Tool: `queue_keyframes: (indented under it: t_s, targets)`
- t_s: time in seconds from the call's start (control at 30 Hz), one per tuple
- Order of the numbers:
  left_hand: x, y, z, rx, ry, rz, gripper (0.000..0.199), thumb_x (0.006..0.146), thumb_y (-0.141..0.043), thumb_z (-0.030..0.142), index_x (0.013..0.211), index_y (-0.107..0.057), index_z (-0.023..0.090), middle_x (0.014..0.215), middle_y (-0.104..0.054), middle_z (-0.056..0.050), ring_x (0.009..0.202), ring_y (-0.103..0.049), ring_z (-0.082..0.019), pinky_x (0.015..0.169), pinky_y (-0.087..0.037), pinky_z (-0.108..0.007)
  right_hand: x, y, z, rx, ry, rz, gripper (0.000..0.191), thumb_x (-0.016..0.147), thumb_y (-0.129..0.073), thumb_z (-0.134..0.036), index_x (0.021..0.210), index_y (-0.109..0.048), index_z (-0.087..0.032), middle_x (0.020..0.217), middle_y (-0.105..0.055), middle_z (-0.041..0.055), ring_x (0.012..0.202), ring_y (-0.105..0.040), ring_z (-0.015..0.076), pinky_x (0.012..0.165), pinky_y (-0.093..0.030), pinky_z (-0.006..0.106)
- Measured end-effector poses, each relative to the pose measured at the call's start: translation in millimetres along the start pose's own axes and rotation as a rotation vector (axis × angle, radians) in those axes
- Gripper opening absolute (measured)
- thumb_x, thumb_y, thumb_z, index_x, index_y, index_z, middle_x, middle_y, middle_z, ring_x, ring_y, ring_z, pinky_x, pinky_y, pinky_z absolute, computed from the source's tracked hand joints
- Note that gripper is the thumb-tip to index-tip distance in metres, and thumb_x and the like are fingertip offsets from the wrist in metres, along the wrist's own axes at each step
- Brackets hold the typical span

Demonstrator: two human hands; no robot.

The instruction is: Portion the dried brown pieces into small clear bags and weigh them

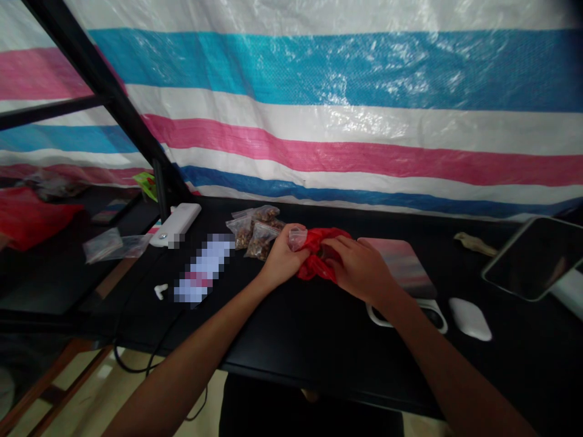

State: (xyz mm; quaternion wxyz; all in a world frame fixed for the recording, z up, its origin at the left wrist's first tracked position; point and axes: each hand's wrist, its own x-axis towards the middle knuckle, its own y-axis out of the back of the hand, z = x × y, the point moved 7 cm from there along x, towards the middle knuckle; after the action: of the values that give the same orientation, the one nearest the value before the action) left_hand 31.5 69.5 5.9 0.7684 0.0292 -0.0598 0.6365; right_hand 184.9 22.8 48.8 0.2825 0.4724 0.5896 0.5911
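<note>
Zip bags (pixel 254 233) left of crumpled bag (pixel 317 255), power bank (pixel 175 224) further left

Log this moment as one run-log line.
left hand: clear zip bag | right hand: red plastic bag | nearby: zip bags of brown pieces

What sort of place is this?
Probably a makeshift home workspace: a striped plastic tarpaulin hangs behind a black desk holding a computer mouse and a tablet.

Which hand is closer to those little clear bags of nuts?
The left hand is nearer, just to the right of the clear bags of nuts and close beside them. The right hand is farther right, past the crumpled red bag.
</note>
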Motion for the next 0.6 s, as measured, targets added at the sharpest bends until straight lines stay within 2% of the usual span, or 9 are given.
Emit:
queue_keyframes:
  t_s: [0.1,0.27,0.37,0.5,0.6]
  targets:
    - [2,4.6,1,-0.001,0.011,0.043,0.042,0.072,-0.074,0.011,0.11,-0.058,0.02,0.096,-0.067,0.0,0.08,-0.065,-0.014,0.076,-0.053,-0.027,0,0,2,-0.001,-0.013,0.017,0.031,0.094,-0.058,-0.018,0.124,-0.065,-0.02,0.125,-0.075,0.0097,0.109,-0.07,0.0263,0.087,-0.041,0.039]
    - [2,-0.4,-1,0.011,0.053,-0.033,0.031,0.074,-0.074,0.013,0.104,-0.065,0.017,0.098,-0.073,-0.004,0.088,-0.07,-0.019,0.083,-0.056,-0.032,-2,0,-3,0.007,0.014,0.009,0.027,0.094,-0.058,-0.021,0.12,-0.065,-0.02,0.118,-0.078,0.0087,0.106,-0.07,0.0263,0.087,-0.038,0.039]
    - [3,2.1,-1,0.043,0.034,-0.018,0.031,0.075,-0.072,0.012,0.105,-0.064,0.018,0.098,-0.072,-0.003,0.089,-0.069,-0.019,0.085,-0.056,-0.033,-1,0,-4,0.012,0.007,0.009,0.026,0.092,-0.059,-0.02,0.117,-0.065,-0.02,0.115,-0.078,0.0081,0.104,-0.069,0.0262,0.087,-0.036,0.039]
    - [4,11.9,4,0.129,-0.048,0.049,0.05,0.073,-0.07,0.007,0.118,-0.057,0.021,0.101,-0.066,-0.001,0.085,-0.064,-0.017,0.085,-0.052,-0.032,1,1,2,0.013,-0.031,0.02,0.029,0.089,-0.06,-0.018,0.117,-0.063,-0.02,0.116,-0.078,0.007,0.107,-0.068,0.0266,0.088,-0.035,0.04]
    - [0,13.3,16,0.338,-0.151,0.044,0.063,0.075,-0.072,0.01,0.134,-0.05,0.023,0.106,-0.065,-0.003,0.088,-0.064,-0.019,0.088,-0.05,-0.035,1,2,8,0.008,-0.06,0.027,0.03,0.088,-0.06,-0.018,0.118,-0.062,-0.021,0.116,-0.078,0.0065,0.107,-0.069,0.0265,0.088,-0.035,0.04]
